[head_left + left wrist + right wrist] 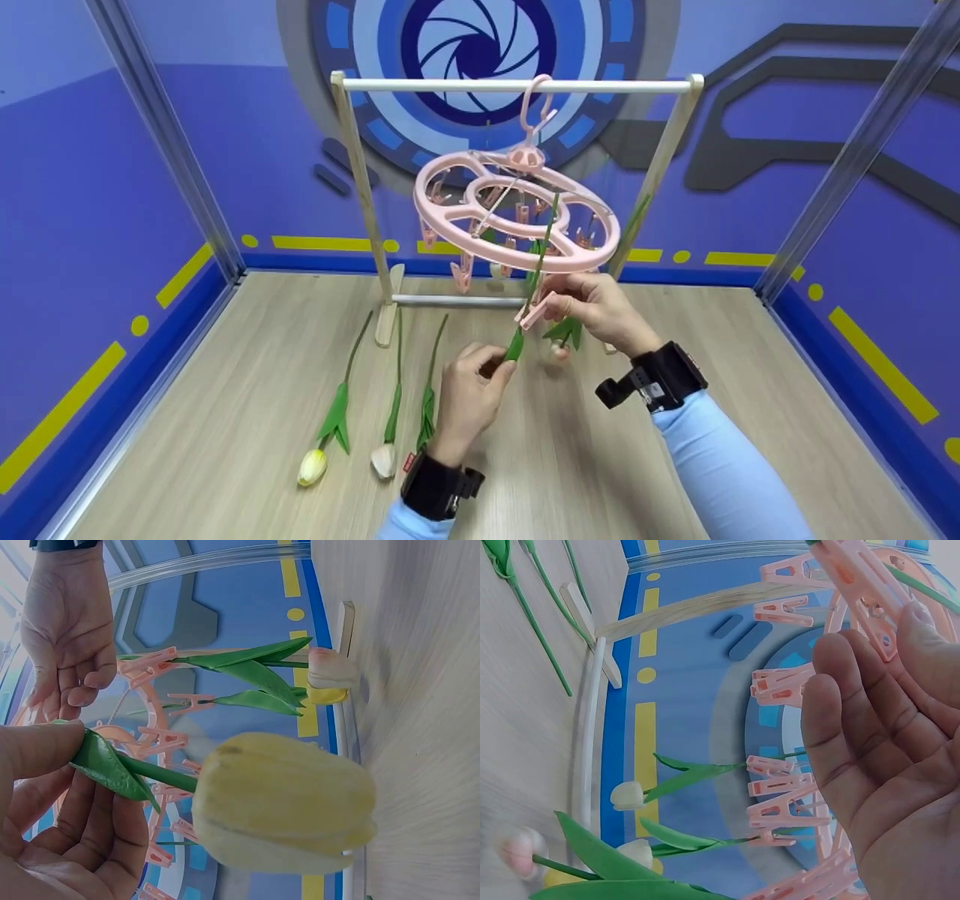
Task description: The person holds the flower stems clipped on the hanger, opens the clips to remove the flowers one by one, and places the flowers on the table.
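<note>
My left hand (472,382) pinches an upside-down artificial tulip by its green leaf and stem, between thumb and fingers. Its pale yellow bloom (285,802) hangs below the hand in the left wrist view. My right hand (600,307) pinches a pink clothespin (862,596) at the front right of a pink hanger (559,262). The tulip's bare stem (548,232) rises past this clothespin and overlaps the hanger's ring. Close by, a pinkish-white tulip (330,669) hangs head down from another clip. Farther back, a white tulip (628,795) also hangs clipped.
A wooden rack with a white top bar (450,85) carries the hanger. On the table to the left lie a yellow tulip (312,467), a white tulip (383,460) and a third stem (427,412), its bloom hidden by my left wrist. Blue printed walls enclose the table.
</note>
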A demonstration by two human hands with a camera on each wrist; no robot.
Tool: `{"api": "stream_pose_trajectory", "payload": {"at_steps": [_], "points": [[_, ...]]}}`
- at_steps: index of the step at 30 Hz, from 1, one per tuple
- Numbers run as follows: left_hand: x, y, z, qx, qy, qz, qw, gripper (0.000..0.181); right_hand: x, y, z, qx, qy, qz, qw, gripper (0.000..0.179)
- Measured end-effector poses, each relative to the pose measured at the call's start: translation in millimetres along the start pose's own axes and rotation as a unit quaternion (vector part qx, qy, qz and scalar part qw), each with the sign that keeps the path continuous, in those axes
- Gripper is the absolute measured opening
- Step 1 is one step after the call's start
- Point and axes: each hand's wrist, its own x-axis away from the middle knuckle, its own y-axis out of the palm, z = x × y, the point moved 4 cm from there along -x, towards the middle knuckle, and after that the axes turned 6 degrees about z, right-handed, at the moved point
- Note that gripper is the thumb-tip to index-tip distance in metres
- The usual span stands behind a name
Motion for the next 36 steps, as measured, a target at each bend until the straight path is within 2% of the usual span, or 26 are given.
{"api": "stream_pose_trajectory", "payload": {"at_steps": [8,17,25,36], "points": [[-0.1,0.8,-0.3,0.006,0.003,-0.002,1.0,0.008,0.3,-1.5,-0.9,-0.007,-0.009,-0.004,0.9999,0.016],[-0.2,0.9,-1.4,0.004,-0.008,-0.007,0.9999,0.006,1.7,-5.2,-1.5,0.002,0.009,0.004,0.9999,0.017],[0.4,-0.4,-1.9,0.008,-0.014,-0.01,0.9998,0.005,1.0,-7.0,-0.8,-0.009,0.003,-0.006,0.9999,0.015],[0.2,-1.3,-1.2,0.01,-0.014,-0.014,0.9998,0.005,2.1,-10.1,-0.6,-0.007,0.023,-0.015,0.9996,0.019]]}}
